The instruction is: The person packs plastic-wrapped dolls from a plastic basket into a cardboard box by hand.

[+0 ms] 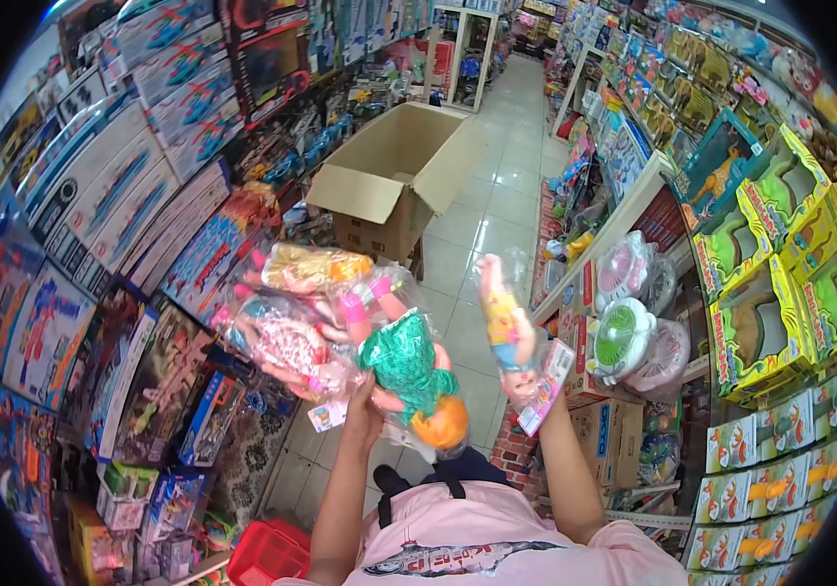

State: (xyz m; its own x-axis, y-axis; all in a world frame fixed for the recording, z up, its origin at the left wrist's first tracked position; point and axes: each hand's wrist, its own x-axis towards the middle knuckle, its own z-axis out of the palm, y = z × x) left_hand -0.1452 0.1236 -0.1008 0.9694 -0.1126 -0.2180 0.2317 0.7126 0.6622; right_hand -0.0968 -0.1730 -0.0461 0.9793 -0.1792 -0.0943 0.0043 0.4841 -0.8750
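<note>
In the middle of the frame, the left hand (364, 408) is raised with its fingers closed around a bundle of bagged dolls (286, 337), gripping them from below. The frontmost of them, a green-dress doll (404, 363), hangs head down, its orange hair just above the person's pink shirt (477, 542). The others fan out toward the left of the frame.

Just right of centre, the right hand (524, 376) is closed on a single doll (499, 311) in clear wrap, held upright, with a pink card tag (547, 389) sticking out beside the fingers. The two lots are near each other but apart.

Behind them, in the upper centre, an open cardboard box (394, 176) stands on the tiled floor (496, 195). Boxed toys (96, 195) fill the shelves at left, and yellow-green boxes (780, 293) fill those at right. A red basket (267, 555) sits at the bottom edge.
</note>
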